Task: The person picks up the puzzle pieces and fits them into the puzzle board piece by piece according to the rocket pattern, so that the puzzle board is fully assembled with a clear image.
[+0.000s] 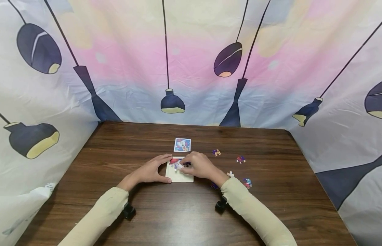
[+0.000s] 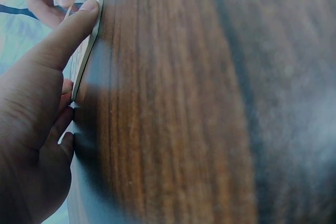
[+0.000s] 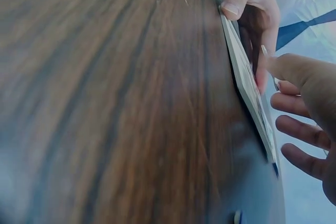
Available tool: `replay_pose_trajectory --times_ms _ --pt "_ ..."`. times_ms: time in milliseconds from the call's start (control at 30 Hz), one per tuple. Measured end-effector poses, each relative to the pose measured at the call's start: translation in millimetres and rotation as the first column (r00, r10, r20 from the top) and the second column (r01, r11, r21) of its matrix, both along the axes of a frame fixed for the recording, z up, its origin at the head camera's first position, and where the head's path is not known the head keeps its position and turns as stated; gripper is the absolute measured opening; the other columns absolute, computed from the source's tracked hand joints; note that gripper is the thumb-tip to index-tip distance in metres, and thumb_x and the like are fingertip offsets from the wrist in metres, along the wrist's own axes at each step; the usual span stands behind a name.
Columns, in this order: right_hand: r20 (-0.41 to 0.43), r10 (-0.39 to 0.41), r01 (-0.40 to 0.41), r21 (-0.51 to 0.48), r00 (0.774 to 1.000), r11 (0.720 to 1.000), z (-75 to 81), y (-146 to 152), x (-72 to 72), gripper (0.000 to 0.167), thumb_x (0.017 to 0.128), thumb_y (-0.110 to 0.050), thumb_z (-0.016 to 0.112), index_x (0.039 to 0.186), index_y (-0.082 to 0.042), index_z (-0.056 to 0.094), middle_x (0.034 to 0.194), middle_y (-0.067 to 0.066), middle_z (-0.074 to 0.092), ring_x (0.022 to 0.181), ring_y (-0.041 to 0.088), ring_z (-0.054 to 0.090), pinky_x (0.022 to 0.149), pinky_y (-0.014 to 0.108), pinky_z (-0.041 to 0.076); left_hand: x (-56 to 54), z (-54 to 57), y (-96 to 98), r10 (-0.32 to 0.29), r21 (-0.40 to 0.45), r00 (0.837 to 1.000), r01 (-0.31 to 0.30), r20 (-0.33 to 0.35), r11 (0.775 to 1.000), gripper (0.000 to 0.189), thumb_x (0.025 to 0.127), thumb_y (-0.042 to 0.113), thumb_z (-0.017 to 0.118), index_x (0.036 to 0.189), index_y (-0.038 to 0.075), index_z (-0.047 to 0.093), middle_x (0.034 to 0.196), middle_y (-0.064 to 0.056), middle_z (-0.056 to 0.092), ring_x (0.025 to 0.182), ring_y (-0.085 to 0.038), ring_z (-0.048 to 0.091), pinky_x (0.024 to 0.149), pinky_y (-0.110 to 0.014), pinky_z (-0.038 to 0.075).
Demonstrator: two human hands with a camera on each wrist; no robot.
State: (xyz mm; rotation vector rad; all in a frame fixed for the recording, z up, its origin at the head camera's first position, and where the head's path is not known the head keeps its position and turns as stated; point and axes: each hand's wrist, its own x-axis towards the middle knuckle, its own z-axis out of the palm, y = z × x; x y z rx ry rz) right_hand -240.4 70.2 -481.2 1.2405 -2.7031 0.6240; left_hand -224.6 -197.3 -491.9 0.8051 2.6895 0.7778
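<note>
A small pale puzzle board (image 1: 184,178) lies on the table, with joined puzzle pieces (image 1: 174,162) showing red and lilac along its far left part. My left hand (image 1: 150,170) holds the board at its left side, thumb at the near corner and fingers at the far one. Over the board, my right hand (image 1: 199,165) pinches a thin puzzle piece (image 3: 264,51) between thumb and forefinger. That piece appears edge-on in the right wrist view, so its picture cannot be seen. The right hand's other fingers are loosely bent above the board.
A square picture card (image 1: 182,145) lies just beyond the board. To the right are scattered loose puzzle pieces (image 1: 241,159), several in all, some close to the right forearm. A printed cloth (image 1: 197,68) hangs behind and beside the brown table (image 1: 132,136).
</note>
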Motion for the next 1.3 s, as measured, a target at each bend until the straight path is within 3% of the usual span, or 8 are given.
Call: replay_pose_trajectory --times_ms 200,767,1033,1300 --pt "0.01 0.019 -0.019 -0.012 1.0 1.0 -1.6 -11 -2.4 0.026 0.094 -0.036 0.076 0.113 -0.019 0.081 0.109 -0.004 0.077 0.096 0.008 0.068 0.081 0.028 0.056 0.8 0.7 0.5 0.006 0.001 1.0 -0.006 -0.002 1.0 0.104 0.079 0.065 0.08 0.159 0.013 0.038 0.166 -0.009 0.031 0.152 -0.036 0.028 0.115 -0.062 0.032" --pt "-0.025 0.02 -0.018 0.049 0.999 0.999 -6.3 -25 -4.2 0.026 0.093 -0.033 0.076 0.113 -0.018 0.08 0.12 -0.003 0.074 0.114 0.015 0.066 0.103 0.034 0.05 0.9 0.8 -0.3 -0.014 0.018 1.0 0.014 -0.027 1.0 0.103 0.08 0.062 0.08 0.159 0.01 0.039 0.165 -0.011 0.032 0.152 -0.038 0.028 0.115 -0.064 0.032" --pt "-0.015 -0.003 0.004 0.106 1.0 0.994 -4.2 -29 -3.2 0.031 0.094 -0.037 0.075 0.115 -0.016 0.08 0.124 0.0 0.072 0.116 0.017 0.065 0.101 0.035 0.052 0.4 1.1 -0.3 -0.018 0.03 1.0 0.018 -0.017 0.999 0.103 0.081 0.061 0.08 0.159 0.009 0.038 0.166 -0.012 0.031 0.152 -0.039 0.028 0.114 -0.065 0.031" --pt "-0.013 -0.004 0.005 0.081 1.0 0.997 -4.5 -29 -1.9 0.027 0.093 -0.036 0.076 0.113 -0.018 0.08 0.119 -0.002 0.073 0.111 0.015 0.067 0.099 0.034 0.052 0.7 0.8 -0.5 -0.019 0.033 1.0 0.02 -0.016 0.999 0.102 0.081 0.06 0.08 0.159 0.009 0.038 0.166 -0.012 0.031 0.152 -0.038 0.028 0.114 -0.064 0.032"
